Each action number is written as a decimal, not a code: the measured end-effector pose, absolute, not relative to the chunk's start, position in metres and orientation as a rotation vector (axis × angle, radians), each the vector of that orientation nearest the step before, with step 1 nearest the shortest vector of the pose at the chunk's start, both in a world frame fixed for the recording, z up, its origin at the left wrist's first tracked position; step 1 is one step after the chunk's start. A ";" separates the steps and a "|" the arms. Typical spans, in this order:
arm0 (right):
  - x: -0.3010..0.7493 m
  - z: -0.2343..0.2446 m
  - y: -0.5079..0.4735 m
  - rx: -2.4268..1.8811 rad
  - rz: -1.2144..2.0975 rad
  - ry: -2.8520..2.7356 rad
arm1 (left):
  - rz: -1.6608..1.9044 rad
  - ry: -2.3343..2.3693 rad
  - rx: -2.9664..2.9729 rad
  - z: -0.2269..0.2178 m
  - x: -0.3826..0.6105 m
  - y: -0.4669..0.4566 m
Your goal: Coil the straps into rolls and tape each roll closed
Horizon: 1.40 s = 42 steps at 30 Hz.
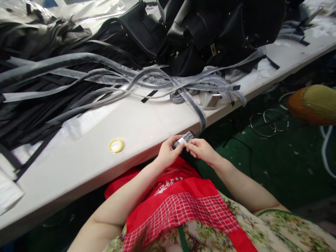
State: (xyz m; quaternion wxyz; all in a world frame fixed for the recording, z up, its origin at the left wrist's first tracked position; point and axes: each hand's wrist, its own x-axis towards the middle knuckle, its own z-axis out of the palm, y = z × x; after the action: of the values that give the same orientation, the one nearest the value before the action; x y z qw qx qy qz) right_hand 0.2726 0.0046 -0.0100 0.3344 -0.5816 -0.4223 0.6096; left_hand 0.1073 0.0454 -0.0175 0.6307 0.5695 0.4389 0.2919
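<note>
Just off the table's front edge, my left hand (pixel 168 152) is closed around a folded dark strap (pixel 189 135) in clear plastic wrap. A white piece of tape or paper (pixel 181 140) lies across this bundle. The fingertips of my right hand (pixel 201 149) are pinched together at the white piece's right end. Close behind, a wrapped strap (pixel 201 120) hangs over the table edge; whether it joins the held bundle, I cannot tell.
A yellow-rimmed tape roll (pixel 116 146) lies on the white table (pixel 86 168). Several wrapped straps (pixel 147 75) cross it, beside a clear tape dispenser (pixel 210 100). Black leather bags (pixel 202 31) are piled behind. A yellow-orange rounded object (pixel 312 105) and metal rings (pixel 270 122) are at right.
</note>
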 end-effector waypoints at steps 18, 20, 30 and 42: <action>0.245 -0.026 0.017 -1.323 1.456 -0.854 | 0.964 1.047 1.806 0.019 0.107 0.034; 0.238 -0.030 0.020 -1.304 1.395 -0.776 | 0.992 1.028 1.816 0.024 0.108 0.031; 0.242 -0.034 0.061 -1.448 0.900 -1.447 | 0.954 1.173 1.896 -0.020 0.086 0.063; 0.265 -0.060 0.168 -1.531 -0.306 -2.241 | 0.279 2.325 1.933 0.053 -0.069 0.284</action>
State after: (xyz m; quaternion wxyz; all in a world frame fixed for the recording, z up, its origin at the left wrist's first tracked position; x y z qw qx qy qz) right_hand 0.2648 0.1680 -0.0595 0.2037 -0.5487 -0.8034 -0.1097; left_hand -0.0691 0.2838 0.0525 0.0527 0.6358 0.7646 0.0918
